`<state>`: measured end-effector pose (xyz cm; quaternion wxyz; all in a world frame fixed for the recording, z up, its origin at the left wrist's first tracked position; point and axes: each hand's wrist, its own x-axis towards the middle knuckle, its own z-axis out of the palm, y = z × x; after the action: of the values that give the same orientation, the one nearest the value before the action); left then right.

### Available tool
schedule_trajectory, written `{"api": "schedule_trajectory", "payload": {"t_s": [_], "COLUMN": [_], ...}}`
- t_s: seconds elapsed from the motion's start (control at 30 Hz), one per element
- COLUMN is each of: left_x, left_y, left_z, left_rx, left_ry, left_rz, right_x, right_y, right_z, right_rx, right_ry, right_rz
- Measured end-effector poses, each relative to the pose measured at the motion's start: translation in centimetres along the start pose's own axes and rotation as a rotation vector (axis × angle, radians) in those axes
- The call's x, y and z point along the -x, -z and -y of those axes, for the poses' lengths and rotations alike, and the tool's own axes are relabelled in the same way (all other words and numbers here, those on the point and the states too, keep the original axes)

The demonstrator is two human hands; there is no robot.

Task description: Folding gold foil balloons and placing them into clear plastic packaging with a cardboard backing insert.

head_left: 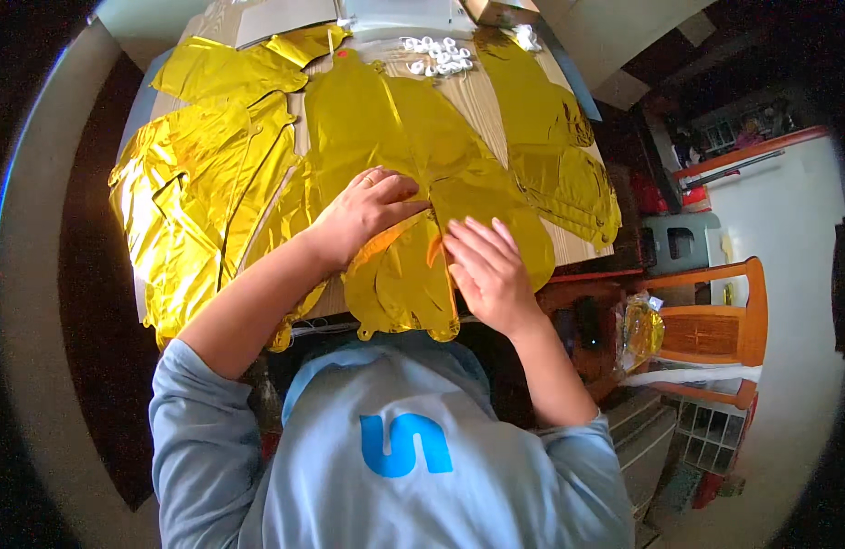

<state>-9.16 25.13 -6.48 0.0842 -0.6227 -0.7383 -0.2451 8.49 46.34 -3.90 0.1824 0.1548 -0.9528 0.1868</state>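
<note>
A flat, uninflated gold foil balloon (pixel 354 119) lies across the middle of the table, its near part folded over toward me with tabs along the lower edge. My left hand (pixel 372 209) rests on it with curled fingers, gripping the foil beside the fold. Close by on the right, my right hand (pixel 487 265) has its fingers stretched out along the edge of the folded part. What lies under its palm is hidden. More gold foil balloons (pixel 198 174) are heaped at the left, and another gold foil sheet (pixel 541 110) is spread at the right.
Small white rolled pieces (pixel 438 57) sit on the wooden table (pixel 482 96) toward the back. A cardboard box (pixel 500 11) and a clear plastic sheet or bin (pixel 404 13) are at the far edge. On the right, a wooden chair (pixel 757 302) stands near a clear bag of gold foil (pixel 642 329).
</note>
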Motion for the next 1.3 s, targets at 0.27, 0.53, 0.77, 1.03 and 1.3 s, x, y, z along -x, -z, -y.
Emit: {"api": "schedule_trajectory", "payload": {"t_s": [0.27, 0.53, 0.77, 1.03, 1.3], "left_x": [-0.1, -1.1, -1.4, -0.5, -0.6], "left_y": [0.7, 2.8, 1.3, 0.7, 0.8], "left_z": [-0.3, -0.9, -2.5, -2.2, -1.9], "left_rx": [0.067, 0.546, 0.113, 0.167, 0.201], "left_ry": [0.021, 0.255, -0.044, 0.009, -0.005], "left_rz": [0.009, -0.072, 0.169, 0.108, 0.117], "right_x": [-0.9, -1.0, -1.1, 1.5, 2.4], "right_y": [-0.9, -0.6, -0.7, 1.5, -0.6], "right_z": [0.7, 0.5, 0.1, -0.4, -0.5], "right_rx": [0.078, 0.066, 0.087, -0.031, 0.084], "right_ry": [0.05, 0.049, 0.104, 0.225, 0.368], "right_rz": [0.132, 0.199, 0.194, 0.344, 0.003]}}
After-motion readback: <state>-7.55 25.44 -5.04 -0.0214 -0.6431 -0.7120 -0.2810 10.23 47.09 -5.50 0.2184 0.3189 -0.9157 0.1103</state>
